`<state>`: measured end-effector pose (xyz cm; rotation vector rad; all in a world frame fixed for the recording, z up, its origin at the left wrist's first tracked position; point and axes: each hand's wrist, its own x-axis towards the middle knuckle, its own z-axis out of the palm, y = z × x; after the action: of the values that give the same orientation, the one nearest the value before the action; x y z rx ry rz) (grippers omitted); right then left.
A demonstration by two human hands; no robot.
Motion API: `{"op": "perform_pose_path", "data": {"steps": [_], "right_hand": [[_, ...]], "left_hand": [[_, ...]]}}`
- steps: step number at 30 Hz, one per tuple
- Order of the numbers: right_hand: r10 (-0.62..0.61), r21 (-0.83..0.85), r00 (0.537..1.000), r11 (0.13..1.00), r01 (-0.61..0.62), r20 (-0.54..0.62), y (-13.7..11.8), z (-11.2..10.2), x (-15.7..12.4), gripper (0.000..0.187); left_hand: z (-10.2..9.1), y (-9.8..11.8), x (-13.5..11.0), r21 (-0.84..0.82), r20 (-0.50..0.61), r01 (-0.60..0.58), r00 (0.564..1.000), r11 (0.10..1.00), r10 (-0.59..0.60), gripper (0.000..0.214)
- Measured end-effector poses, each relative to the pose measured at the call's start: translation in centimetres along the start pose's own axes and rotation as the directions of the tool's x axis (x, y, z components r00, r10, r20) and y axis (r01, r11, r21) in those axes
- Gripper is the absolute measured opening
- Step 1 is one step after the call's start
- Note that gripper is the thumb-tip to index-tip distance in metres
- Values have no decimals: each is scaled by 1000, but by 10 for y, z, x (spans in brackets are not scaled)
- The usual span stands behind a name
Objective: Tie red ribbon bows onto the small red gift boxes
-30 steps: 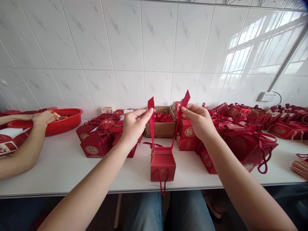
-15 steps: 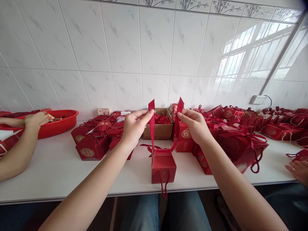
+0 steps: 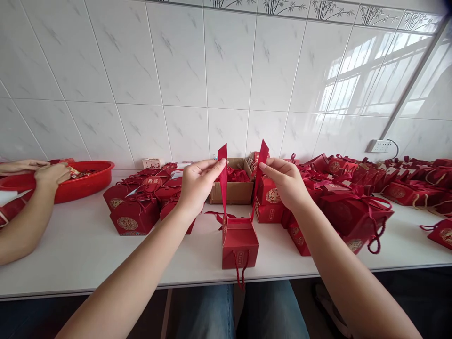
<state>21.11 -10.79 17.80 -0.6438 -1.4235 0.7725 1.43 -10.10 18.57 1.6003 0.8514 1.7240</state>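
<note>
Closer together than a second ago: my left hand and right hand. Head view: each pinches one near-upright ribbon end, left tail and right tail, above the red box. Box stands on the tabletop, directly below, midway between both hands.

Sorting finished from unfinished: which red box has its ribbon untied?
The lone box at the table's front edge: left hand and right hand pinch its ribbon ends upright. The others sit farther back.

The head camera looks forward and down across the desk to the tiled wall. The left hand and right hand sit near.
</note>
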Motion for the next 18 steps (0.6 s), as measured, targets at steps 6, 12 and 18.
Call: {"op": "perform_pose_path", "data": {"steps": [6, 12, 18], "right_hand": [[-13, -6, 1000, 1000, 13, 9, 0, 1, 1, 14], [-21, -58, 1000, 998, 22, 6, -2, 1, 1, 18], [-16, -67, 1000, 998, 16, 4, -1, 1, 0, 19]], "left_hand": [[0, -3, 1, 3, 2, -20, 1000, 1000, 20, 25], [3, -3, 2, -45, -4, -69, 998, 997, 69, 20], [2, -5, 2, -42, -5, -55, 998, 998, 55, 21]]}}
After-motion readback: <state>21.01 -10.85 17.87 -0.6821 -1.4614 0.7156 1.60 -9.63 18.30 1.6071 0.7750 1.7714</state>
